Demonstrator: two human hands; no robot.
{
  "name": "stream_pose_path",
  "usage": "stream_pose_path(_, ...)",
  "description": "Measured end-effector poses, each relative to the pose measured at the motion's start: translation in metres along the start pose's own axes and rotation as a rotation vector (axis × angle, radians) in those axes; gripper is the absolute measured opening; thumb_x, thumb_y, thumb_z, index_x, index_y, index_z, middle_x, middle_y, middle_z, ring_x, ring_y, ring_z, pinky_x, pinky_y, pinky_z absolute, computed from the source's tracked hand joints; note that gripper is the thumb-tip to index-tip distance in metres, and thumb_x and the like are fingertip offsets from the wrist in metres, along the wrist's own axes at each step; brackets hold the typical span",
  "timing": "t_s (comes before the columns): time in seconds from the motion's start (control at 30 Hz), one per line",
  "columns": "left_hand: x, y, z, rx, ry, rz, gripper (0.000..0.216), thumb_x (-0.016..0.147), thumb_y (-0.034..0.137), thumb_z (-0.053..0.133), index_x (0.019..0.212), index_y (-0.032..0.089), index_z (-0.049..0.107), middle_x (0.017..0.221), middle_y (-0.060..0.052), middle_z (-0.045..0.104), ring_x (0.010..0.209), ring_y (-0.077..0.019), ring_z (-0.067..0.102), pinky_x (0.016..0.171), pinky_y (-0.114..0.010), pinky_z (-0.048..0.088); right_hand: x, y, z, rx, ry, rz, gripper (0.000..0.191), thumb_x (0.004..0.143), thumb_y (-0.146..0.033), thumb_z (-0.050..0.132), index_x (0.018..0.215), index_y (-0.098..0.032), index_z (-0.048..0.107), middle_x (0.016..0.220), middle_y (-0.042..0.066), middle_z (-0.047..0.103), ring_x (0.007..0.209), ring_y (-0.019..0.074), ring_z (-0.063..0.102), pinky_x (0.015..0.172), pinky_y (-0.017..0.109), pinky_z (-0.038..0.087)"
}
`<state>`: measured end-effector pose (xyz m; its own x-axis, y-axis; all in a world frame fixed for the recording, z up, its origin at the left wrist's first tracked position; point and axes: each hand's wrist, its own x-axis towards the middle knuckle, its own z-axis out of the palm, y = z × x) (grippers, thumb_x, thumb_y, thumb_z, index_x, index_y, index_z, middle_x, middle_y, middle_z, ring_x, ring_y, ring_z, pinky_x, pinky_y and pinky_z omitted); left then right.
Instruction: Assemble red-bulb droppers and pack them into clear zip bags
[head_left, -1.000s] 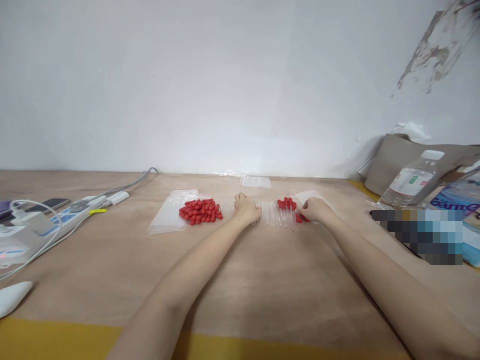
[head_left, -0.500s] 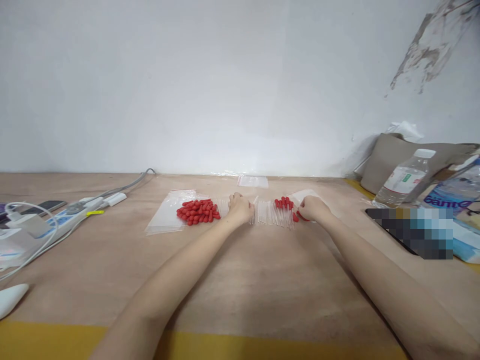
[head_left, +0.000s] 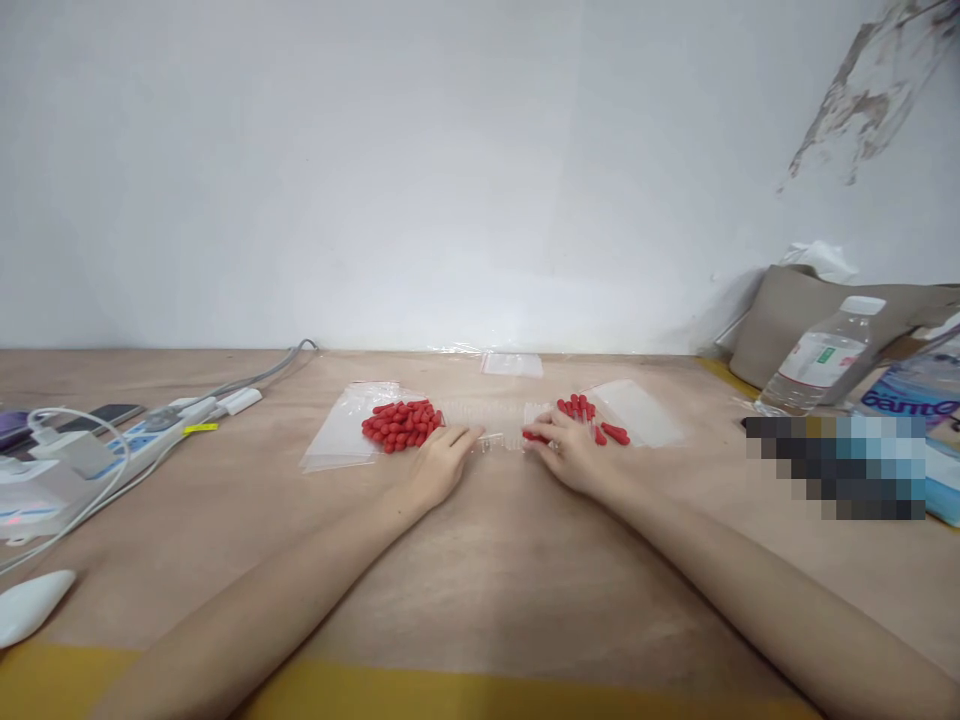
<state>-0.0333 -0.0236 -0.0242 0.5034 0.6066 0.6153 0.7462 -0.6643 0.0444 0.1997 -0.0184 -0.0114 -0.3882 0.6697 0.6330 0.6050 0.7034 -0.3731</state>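
My left hand point(head_left: 442, 465) is at the near edge of a row of thin clear tubes point(head_left: 499, 412), its fingers pinched together. A slim clear tube point(head_left: 490, 437) seems to stick out from its fingertips toward the right. Facing it, my right hand point(head_left: 570, 452) has a red rubber bulb point(head_left: 532, 436) between its thumb and fingers. A short gap separates the two hands. Left of them, a heap of red bulbs point(head_left: 401, 425) lies partly on clear plastic bags point(head_left: 337, 435). Several more red pieces point(head_left: 615, 433) lie beyond my right hand, some joined to clear tubes.
More clear bags lie at right point(head_left: 649, 412) and near the wall point(head_left: 512, 365). A power strip point(head_left: 135, 440) with cables and a white object point(head_left: 34, 605) are at left. At right stand a water bottle point(head_left: 817, 360) and a grey-brown bag point(head_left: 765, 325), behind a blurred-out dark object point(head_left: 832, 470).
My right hand has moved left from the red pieces at the right, bringing a red bulb. My left hand has drawn back toward me and slightly left. The view shifted slightly.
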Motion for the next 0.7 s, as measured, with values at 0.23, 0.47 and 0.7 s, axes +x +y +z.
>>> stream_pose_path(0.23,0.002,0.004,0.003,-0.040,0.010,0.001,0.027,0.086,0.013,0.036,0.101,0.020,0.058,0.092,-0.005,0.061,0.079,-0.0167,0.053,0.073,-0.031,0.041,-0.011,-0.004,0.016,0.043,-0.026,0.005,0.018,0.083,-0.026,0.048,0.091,-0.022,0.063,0.083,0.005,0.060,0.075,0.0157,0.056,0.068,0.031,0.047)
stream_pose_path(0.47,0.004,0.007,0.006,-0.041,-0.008,0.053,0.026,0.087,0.015,0.036,0.101,0.020,0.058,0.096,-0.005,0.063,0.084,-0.0175,0.055,0.077,-0.033,0.038,-0.012,-0.012,0.017,0.049,-0.009,-0.004,0.019,0.084,-0.028,0.046,0.089,-0.020,0.063,0.080,0.004,0.059,0.072,0.0145,0.055,0.066,0.029,0.046)
stream_pose_path(0.7,0.005,0.009,0.001,-0.059,-0.037,0.065,0.028,0.088,0.016,0.035,0.097,0.020,0.060,0.091,-0.005,0.065,0.080,-0.0170,0.056,0.078,-0.034,0.039,-0.012,-0.014,0.016,0.113,-0.018,-0.061,0.018,0.084,-0.027,0.047,0.090,-0.022,0.063,0.080,0.004,0.064,0.073,0.0145,0.058,0.067,0.029,0.047)
